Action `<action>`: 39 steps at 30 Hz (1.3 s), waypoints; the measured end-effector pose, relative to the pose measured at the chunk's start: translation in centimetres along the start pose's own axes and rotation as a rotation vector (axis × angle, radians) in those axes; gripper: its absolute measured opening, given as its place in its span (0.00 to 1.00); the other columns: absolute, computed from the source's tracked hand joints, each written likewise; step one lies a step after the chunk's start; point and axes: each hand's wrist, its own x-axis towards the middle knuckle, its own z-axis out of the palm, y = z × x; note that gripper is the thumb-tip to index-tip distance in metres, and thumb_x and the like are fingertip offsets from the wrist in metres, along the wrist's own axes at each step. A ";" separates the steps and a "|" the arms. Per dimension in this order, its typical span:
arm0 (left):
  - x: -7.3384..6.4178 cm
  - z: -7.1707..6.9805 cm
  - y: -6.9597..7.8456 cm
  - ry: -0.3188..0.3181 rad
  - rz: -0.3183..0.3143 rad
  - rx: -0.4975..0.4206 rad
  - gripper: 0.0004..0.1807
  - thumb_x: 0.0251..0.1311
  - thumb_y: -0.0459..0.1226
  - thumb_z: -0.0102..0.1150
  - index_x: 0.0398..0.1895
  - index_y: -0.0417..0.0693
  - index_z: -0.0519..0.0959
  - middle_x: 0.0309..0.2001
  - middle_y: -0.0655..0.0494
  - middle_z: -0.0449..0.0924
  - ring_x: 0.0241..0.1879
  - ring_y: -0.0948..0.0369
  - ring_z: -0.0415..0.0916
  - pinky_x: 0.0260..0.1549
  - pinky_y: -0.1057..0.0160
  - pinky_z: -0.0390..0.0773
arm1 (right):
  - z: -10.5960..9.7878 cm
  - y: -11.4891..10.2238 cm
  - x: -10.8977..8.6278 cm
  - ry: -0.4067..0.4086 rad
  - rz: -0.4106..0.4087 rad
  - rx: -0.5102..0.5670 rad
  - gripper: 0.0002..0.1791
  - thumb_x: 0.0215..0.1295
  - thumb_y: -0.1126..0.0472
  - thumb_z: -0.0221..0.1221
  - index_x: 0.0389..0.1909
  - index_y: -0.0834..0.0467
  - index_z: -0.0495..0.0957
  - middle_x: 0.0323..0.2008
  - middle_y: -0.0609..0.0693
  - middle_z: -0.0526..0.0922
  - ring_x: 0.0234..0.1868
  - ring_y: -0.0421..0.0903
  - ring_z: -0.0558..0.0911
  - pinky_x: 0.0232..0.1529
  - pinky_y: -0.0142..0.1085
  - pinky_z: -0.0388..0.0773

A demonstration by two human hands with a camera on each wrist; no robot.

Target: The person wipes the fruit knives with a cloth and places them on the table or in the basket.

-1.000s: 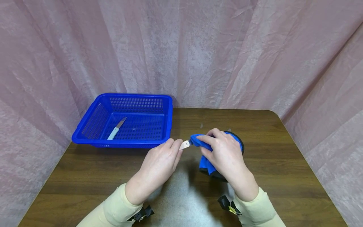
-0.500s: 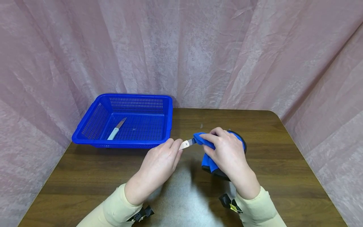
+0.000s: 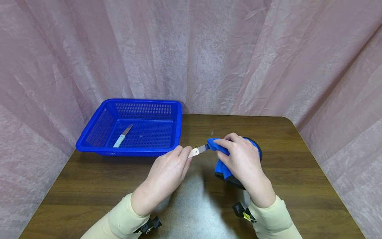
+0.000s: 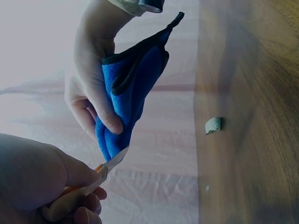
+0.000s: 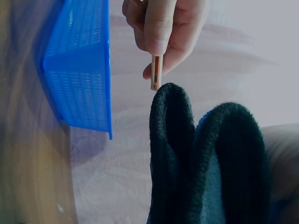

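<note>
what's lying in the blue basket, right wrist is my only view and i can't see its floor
Observer: The head view shows a light-handled knife lying in the blue basket.
Operator: ok and is any blade showing on what the left hand holds
Observer: Yes, in the head view the held knife has some bare blade between its handle and the blue cloth.
Operator: anything else sitting on the table
Observer: The left wrist view shows a small pale object on it; I can't tell what it is.

Cloth (image 4: 138, 86) — blue, black-edged; cream knife handle (image 3: 194, 152), blue basket (image 3: 149, 134)
</note>
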 end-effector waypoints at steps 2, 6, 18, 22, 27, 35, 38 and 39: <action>0.0 0.0 0.0 0.000 0.000 0.001 0.14 0.71 0.35 0.73 0.53 0.40 0.81 0.29 0.55 0.71 0.20 0.58 0.70 0.16 0.58 0.72 | 0.0 0.1 0.0 0.002 0.005 -0.001 0.18 0.64 0.60 0.78 0.55 0.48 0.94 0.46 0.51 0.89 0.41 0.54 0.87 0.41 0.51 0.83; 0.0 -0.1 0.0 -0.002 -0.003 -0.001 0.14 0.71 0.35 0.74 0.53 0.40 0.81 0.29 0.55 0.71 0.20 0.58 0.70 0.16 0.58 0.72 | 0.0 0.3 0.0 0.008 0.014 -0.004 0.18 0.64 0.60 0.78 0.55 0.48 0.94 0.46 0.52 0.89 0.41 0.54 0.87 0.41 0.51 0.84; 0.0 -0.1 0.0 0.000 -0.005 -0.008 0.14 0.71 0.35 0.74 0.54 0.40 0.81 0.29 0.55 0.72 0.21 0.58 0.69 0.17 0.58 0.73 | -0.2 0.9 0.1 0.015 0.045 -0.005 0.17 0.65 0.61 0.76 0.55 0.48 0.94 0.46 0.52 0.88 0.40 0.55 0.87 0.41 0.53 0.83; 0.0 -0.1 0.0 0.000 -0.005 -0.005 0.14 0.71 0.35 0.73 0.53 0.40 0.81 0.29 0.55 0.72 0.21 0.58 0.70 0.17 0.58 0.73 | -0.3 1.1 0.0 0.012 0.062 -0.005 0.17 0.66 0.61 0.75 0.55 0.47 0.94 0.46 0.51 0.88 0.40 0.56 0.87 0.40 0.53 0.82; 0.0 -0.1 0.0 -0.002 -0.007 -0.003 0.14 0.71 0.35 0.73 0.54 0.40 0.81 0.29 0.55 0.72 0.21 0.58 0.70 0.17 0.58 0.73 | -0.5 1.3 -0.1 0.007 0.082 -0.008 0.17 0.66 0.62 0.73 0.55 0.47 0.93 0.46 0.52 0.88 0.40 0.57 0.87 0.40 0.55 0.82; 0.0 -0.2 -0.1 -0.003 -0.011 -0.006 0.14 0.71 0.35 0.73 0.53 0.41 0.81 0.28 0.55 0.71 0.21 0.58 0.69 0.16 0.58 0.72 | -0.7 1.5 0.0 -0.012 0.105 -0.014 0.18 0.67 0.62 0.73 0.56 0.47 0.93 0.47 0.53 0.88 0.41 0.58 0.87 0.41 0.56 0.82; 0.1 -0.2 -0.1 -0.004 -0.011 -0.004 0.14 0.71 0.35 0.73 0.54 0.41 0.81 0.28 0.55 0.71 0.21 0.58 0.69 0.16 0.59 0.72 | -0.8 1.4 0.0 -0.008 0.101 -0.010 0.18 0.67 0.62 0.73 0.57 0.47 0.93 0.47 0.53 0.88 0.41 0.59 0.87 0.41 0.56 0.82; 0.1 -0.2 -0.1 -0.003 -0.010 -0.003 0.14 0.71 0.35 0.73 0.54 0.40 0.81 0.28 0.55 0.71 0.21 0.58 0.69 0.16 0.58 0.72 | -0.8 1.4 0.0 -0.004 0.098 -0.008 0.18 0.67 0.62 0.73 0.57 0.47 0.93 0.47 0.53 0.88 0.41 0.58 0.87 0.41 0.56 0.82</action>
